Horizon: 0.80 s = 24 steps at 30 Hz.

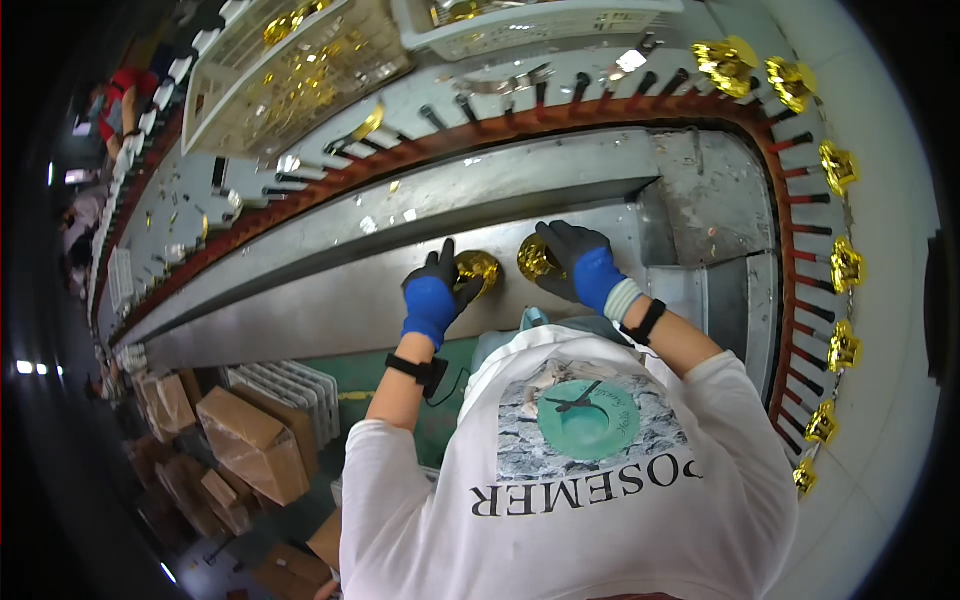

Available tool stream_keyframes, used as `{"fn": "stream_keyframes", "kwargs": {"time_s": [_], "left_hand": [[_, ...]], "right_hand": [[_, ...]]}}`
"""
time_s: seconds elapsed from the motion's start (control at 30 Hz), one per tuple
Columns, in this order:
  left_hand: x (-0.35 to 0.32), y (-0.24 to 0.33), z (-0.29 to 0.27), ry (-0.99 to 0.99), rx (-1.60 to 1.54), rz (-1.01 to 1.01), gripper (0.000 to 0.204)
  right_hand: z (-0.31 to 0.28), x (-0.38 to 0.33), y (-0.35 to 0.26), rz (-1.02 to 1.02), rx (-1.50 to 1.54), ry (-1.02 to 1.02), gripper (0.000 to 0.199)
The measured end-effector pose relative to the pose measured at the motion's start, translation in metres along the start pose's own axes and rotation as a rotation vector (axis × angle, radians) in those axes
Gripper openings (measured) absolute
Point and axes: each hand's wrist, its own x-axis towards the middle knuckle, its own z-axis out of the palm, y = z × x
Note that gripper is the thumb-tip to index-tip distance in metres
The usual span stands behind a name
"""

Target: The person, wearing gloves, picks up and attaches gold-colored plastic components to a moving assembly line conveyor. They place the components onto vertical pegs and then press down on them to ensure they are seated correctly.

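Observation:
My left hand, in a blue and black glove, grips a shiny gold metal piece over the grey steel bench. My right hand, gloved the same way, holds a second gold piece just to the right of the first. The two pieces are close together, a small gap between them. Both wrists wear black bands.
A conveyor rail of dark pegs curves around the bench, with gold pieces hung on pegs at the right. White crates of gold parts stand at the back. Cardboard boxes lie on the floor at lower left. Another person works far left.

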Motion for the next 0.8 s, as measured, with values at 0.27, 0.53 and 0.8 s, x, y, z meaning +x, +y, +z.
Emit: {"fn": "stream_keyframes", "kwargs": {"time_s": [0.27, 0.53, 0.8], "left_hand": [[0.105, 0.176, -0.159, 0.549, -0.293, 0.837, 0.061], [0.250, 0.277, -0.193, 0.480, -0.290, 0.586, 0.071], [0.214, 0.236, -0.196, 0.491, -0.091, 0.580, 0.057]], "right_hand": [[-0.282, 0.052, 0.131, 0.019, -0.313, 0.973, 0.050], [-0.301, 0.097, 0.218, 0.435, -0.378, 0.466, 0.069], [-0.276, 0.072, 0.188, 0.036, -0.409, 0.604, 0.054]]}}
